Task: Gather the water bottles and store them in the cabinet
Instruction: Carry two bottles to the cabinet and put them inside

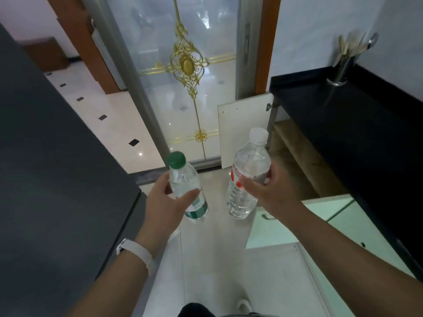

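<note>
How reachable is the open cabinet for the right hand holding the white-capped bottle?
Probably yes: the cabinet door stands open, the wooden shelf lies just right of the right hand and its white-capped bottle, with nothing visible between.

The left hand (168, 200) is gripping a green-capped bottle (186, 186) while the right hand (266, 191) is holding a white-capped bottle (248, 172), both above the floor (212, 255). An open cabinet (302, 165) is showing under the black tabletop (343, 124), its door (242, 129) swung wide.

Arms outstretched, left hand (168, 201) and right hand (269, 191) each curled, gripping.
</note>
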The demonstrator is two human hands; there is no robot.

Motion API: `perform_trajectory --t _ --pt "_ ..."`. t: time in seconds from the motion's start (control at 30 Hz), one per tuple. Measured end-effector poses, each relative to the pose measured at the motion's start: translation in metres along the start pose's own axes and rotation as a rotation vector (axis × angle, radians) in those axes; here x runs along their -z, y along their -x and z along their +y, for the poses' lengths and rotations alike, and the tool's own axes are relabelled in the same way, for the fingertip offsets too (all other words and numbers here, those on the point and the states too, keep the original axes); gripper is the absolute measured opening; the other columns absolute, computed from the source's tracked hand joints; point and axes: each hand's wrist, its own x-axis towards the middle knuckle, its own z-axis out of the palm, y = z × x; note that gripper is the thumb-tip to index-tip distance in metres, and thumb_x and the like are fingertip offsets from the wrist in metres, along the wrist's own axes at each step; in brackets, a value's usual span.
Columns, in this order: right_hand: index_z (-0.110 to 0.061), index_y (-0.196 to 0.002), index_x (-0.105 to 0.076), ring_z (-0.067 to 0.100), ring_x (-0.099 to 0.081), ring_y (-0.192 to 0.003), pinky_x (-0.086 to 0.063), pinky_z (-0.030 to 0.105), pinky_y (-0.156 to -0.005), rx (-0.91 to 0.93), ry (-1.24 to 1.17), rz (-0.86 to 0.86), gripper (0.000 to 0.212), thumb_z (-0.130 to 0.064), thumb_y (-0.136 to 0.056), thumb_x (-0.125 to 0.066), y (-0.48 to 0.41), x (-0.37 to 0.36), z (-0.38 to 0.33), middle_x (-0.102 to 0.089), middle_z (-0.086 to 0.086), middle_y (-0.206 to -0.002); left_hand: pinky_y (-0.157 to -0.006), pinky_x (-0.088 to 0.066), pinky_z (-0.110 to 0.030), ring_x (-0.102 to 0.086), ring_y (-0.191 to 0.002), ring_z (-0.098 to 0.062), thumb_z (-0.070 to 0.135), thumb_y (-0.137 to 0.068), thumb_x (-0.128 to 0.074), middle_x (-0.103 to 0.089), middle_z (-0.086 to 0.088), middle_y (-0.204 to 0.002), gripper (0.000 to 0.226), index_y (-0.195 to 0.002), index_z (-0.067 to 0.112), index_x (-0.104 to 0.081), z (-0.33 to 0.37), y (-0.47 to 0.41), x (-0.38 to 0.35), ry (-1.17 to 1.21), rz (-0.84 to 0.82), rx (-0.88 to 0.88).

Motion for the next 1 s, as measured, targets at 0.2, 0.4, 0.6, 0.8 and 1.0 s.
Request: perform_trajectory --t 0.2,0.4,0.6,0.8,1.0 --pt "-0.039 -0.108 -0.055 0.006 -0.065 -0.094 -0.057 0.024 -0.078 -0.039 0.020 0.048 0.047 -0.048 -0.067 -0.077 -0.055 -0.005 0.000 -0.065 -0.017 -0.101 -0.095 -0.056 -0.045 -0.068 -0.105 -0.017 0.026 -0.077 -0.084 -0.071 0.006 -0.112 0.052 -0.124 0.025 -0.062 -0.006 -0.085 -0.024 -0.008 -0.084 0.006" --pt "-0.032 -0.110 -0.061 0.003 -0.067 -0.094 -0.057 0.027 -0.080 -0.115 0.004 0.198 0.042 -0.026 -0.074 -0.082 -0.122 -0.027 0.009 -0.070 -0.015 -0.100 -0.088 -0.058 -0.040 -0.071 -0.099 -0.016 0.016 -0.077 -0.086 -0.074 0.006 -0.101 0.040 -0.109 0.030 -0.065 -0.016 -0.195 -0.045 0.073 -0.260 0.000" --pt "-0.032 -0.111 -0.061 0.002 -0.067 -0.091 -0.058 0.036 -0.085 -0.217 0.091 0.378 0.045 -0.030 -0.071 -0.083 -0.188 -0.059 0.002 -0.070 -0.014 -0.099 -0.070 -0.055 -0.024 -0.073 -0.086 -0.011 0.009 -0.078 -0.083 -0.076 0.004 -0.095 0.038 -0.110 0.021 -0.067 -0.015 -0.307 -0.057 0.114 -0.423 -0.007" --pt "-0.036 -0.113 -0.057 -0.005 -0.064 -0.091 -0.054 0.021 -0.077 -0.273 0.148 0.491 0.050 -0.037 -0.070 -0.083 -0.223 -0.074 -0.002 -0.067 -0.019 -0.099 -0.086 -0.061 -0.050 -0.075 -0.091 -0.025 0.008 -0.079 -0.083 -0.076 -0.002 -0.096 0.035 -0.108 0.020 -0.068 -0.005 -0.381 -0.084 0.163 -0.564 0.054" --pt "-0.038 -0.110 -0.055 -0.011 -0.061 -0.089 -0.046 0.010 -0.072 -0.360 0.182 0.596 0.048 -0.034 -0.072 -0.084 -0.239 -0.061 0.008 -0.066 -0.021 -0.096 -0.090 -0.058 -0.057 -0.074 -0.097 -0.030 0.007 -0.080 -0.082 -0.076 -0.006 -0.102 0.035 -0.110 0.019 -0.069 -0.001 -0.413 -0.125 0.151 -0.719 0.090"
